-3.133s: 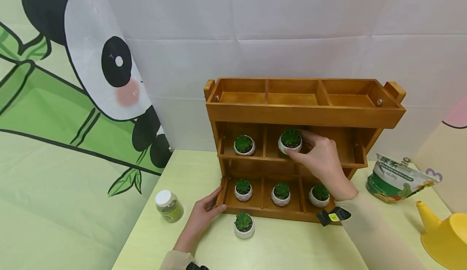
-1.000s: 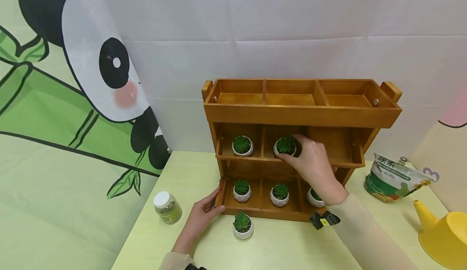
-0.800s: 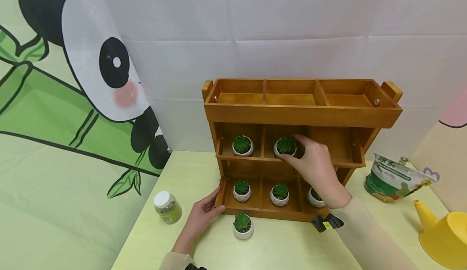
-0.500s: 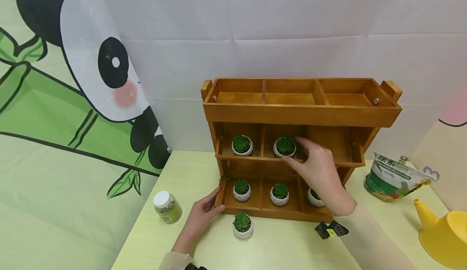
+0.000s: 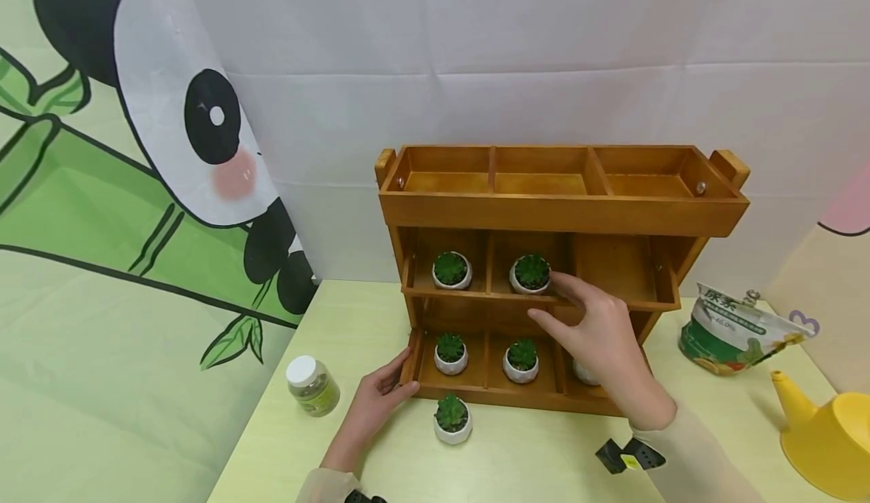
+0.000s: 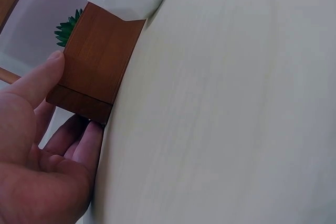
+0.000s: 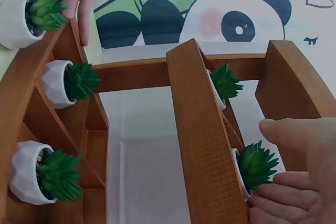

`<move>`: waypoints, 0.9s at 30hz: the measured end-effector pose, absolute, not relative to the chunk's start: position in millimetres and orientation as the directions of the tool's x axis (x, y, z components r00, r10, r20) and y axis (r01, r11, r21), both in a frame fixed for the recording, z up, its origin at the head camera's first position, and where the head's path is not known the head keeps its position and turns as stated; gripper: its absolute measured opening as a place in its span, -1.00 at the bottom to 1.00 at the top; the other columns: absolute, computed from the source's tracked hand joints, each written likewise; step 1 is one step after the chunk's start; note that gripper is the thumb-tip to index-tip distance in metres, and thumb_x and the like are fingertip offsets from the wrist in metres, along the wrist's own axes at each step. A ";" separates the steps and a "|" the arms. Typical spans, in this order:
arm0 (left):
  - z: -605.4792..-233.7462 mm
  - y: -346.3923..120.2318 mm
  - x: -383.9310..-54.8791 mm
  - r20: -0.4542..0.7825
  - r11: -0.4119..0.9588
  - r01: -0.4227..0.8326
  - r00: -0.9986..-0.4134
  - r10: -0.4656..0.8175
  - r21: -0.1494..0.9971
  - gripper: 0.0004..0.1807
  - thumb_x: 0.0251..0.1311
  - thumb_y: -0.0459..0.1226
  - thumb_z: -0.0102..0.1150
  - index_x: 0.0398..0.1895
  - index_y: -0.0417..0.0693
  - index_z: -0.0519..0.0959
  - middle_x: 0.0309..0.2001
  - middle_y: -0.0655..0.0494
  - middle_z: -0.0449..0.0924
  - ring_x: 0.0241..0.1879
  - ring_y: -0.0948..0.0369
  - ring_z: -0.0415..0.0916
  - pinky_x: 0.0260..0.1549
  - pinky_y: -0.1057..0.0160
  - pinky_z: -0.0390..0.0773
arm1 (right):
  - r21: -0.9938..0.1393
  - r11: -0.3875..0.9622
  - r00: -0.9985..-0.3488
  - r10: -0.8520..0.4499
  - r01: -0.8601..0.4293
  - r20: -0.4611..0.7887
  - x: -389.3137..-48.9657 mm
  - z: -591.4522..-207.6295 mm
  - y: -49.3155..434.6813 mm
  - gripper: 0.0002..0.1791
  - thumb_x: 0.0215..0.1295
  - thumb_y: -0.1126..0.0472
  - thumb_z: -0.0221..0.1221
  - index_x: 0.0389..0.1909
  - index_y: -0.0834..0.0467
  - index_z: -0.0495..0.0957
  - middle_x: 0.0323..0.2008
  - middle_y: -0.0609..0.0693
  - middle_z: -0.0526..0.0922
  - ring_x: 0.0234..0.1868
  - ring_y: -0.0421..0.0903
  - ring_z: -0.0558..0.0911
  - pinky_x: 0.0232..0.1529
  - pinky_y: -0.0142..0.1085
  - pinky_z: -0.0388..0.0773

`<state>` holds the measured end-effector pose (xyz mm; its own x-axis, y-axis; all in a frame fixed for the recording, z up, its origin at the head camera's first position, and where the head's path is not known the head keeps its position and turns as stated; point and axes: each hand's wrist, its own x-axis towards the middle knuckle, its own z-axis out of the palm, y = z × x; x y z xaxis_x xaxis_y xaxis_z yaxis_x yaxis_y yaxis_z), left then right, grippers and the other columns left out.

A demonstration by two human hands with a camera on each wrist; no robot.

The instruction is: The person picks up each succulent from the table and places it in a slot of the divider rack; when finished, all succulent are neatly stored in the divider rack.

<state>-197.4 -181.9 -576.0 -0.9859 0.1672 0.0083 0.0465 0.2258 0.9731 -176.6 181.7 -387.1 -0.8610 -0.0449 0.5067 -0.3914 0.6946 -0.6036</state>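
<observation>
A wooden tiered plant shelf [image 5: 564, 214] stands against the back wall. My left hand [image 5: 378, 401] holds its lower left corner, thumb on the front and fingers round the side; in the left wrist view the thumb and fingers [image 6: 89, 153] span the wooden corner. On the middle tier, a small potted succulent [image 5: 531, 273] in a white pot sits in the centre compartment. My right hand [image 5: 601, 337] is just right of it, thumb and fingers spread apart, holding nothing. In the right wrist view its fingertips are right beside that succulent [image 7: 256, 166].
Another potted succulent [image 5: 451, 270] fills the middle tier's left compartment. Several more stand on the bottom tier, the rightmost mostly hidden by my right hand. One succulent [image 5: 452, 418] stands on the table before the shelf. A jar [image 5: 313, 387], a clipped bag [image 5: 741, 331] and yellow watering can [image 5: 829, 435] flank it.
My right hand set the potted succulent into the middle tier's centre compartment, then let go and drew back right and downward, fingers parting. The left hand has stayed at the shelf corner.
</observation>
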 end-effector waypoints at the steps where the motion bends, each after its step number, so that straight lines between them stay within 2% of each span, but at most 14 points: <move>1: -575.9 -181.9 -197.2 0.007 0.225 0.045 -0.986 0.167 0.973 -0.29 0.32 -0.24 0.44 0.52 0.18 0.45 0.51 0.07 0.35 0.48 -0.03 0.28 0.36 0.02 0.41 | -0.604 0.688 -0.854 -0.046 -0.403 0.518 -175.5 -388.6 182.0 -0.36 0.17 0.13 0.57 0.24 0.28 0.63 0.09 0.19 0.73 0.11 0.20 0.70 0.10 0.19 0.64; 11: -574.2 -181.7 -196.1 0.007 0.224 0.046 -0.985 0.172 0.974 -0.29 0.33 -0.26 0.43 0.53 0.18 0.44 0.51 0.08 0.34 0.48 -0.02 0.27 0.36 0.02 0.41 | -0.627 0.635 -0.831 -0.044 -0.452 0.554 -161.6 -402.7 181.9 -0.38 0.16 0.17 0.57 0.26 0.19 0.65 0.14 0.08 0.72 0.16 0.14 0.68 0.10 0.19 0.64; 13: -574.0 -181.6 -196.0 0.006 0.226 0.044 -0.985 0.170 0.973 -0.29 0.33 -0.25 0.43 0.53 0.18 0.44 0.51 0.08 0.34 0.48 -0.02 0.28 0.36 0.02 0.41 | -0.619 0.631 -0.820 -0.049 -0.467 0.570 -159.6 -406.3 181.4 -0.37 0.14 0.18 0.58 0.26 0.15 0.66 0.14 0.03 0.73 0.15 0.10 0.70 0.07 0.11 0.68; 16: -573.7 -181.5 -195.8 0.003 0.226 0.041 -0.986 0.168 0.973 -0.29 0.32 -0.25 0.43 0.53 0.18 0.44 0.51 0.09 0.33 0.48 -0.02 0.29 0.35 0.02 0.42 | -0.607 0.625 -0.804 -0.056 -0.491 0.592 -157.6 -411.7 180.2 -0.37 0.11 0.19 0.59 0.25 0.11 0.67 0.14 -0.02 0.73 0.13 0.04 0.71 0.09 -0.23 0.68; 20: -573.5 -181.6 -195.4 -0.001 0.219 0.036 -0.986 0.167 0.975 -0.29 0.33 -0.26 0.43 0.53 0.19 0.45 0.51 0.11 0.34 0.48 -0.01 0.28 0.36 0.01 0.42 | -0.611 0.598 -0.787 -0.055 -0.518 0.614 -155.1 -417.9 177.9 -0.35 0.07 0.24 0.61 0.24 0.09 0.68 0.13 -0.05 0.73 0.10 0.02 0.73 0.10 -0.62 0.48; 23: -573.7 -181.7 -195.2 0.000 0.214 0.036 -0.986 0.167 0.976 -0.30 0.33 -0.28 0.42 0.53 0.19 0.45 0.51 0.11 0.34 0.48 -0.02 0.28 0.36 -0.01 0.41 | -0.618 0.587 -0.788 -0.055 -0.523 0.613 -151.7 -422.8 175.3 -0.36 0.06 0.24 0.61 0.23 0.06 0.69 0.12 -0.06 0.74 0.07 0.04 0.74 0.07 -0.66 0.47; 27: -574.1 -181.7 -195.5 -0.001 0.214 0.035 -0.986 0.166 0.976 -0.30 0.33 -0.27 0.42 0.53 0.20 0.45 0.51 0.11 0.34 0.48 -0.02 0.28 0.36 -0.01 0.41 | -0.644 0.562 -0.807 -0.074 -0.519 0.586 -146.6 -431.5 170.0 -0.37 0.07 0.24 0.61 0.22 0.06 0.69 0.13 -0.07 0.73 0.09 0.08 0.74 0.09 -0.62 0.51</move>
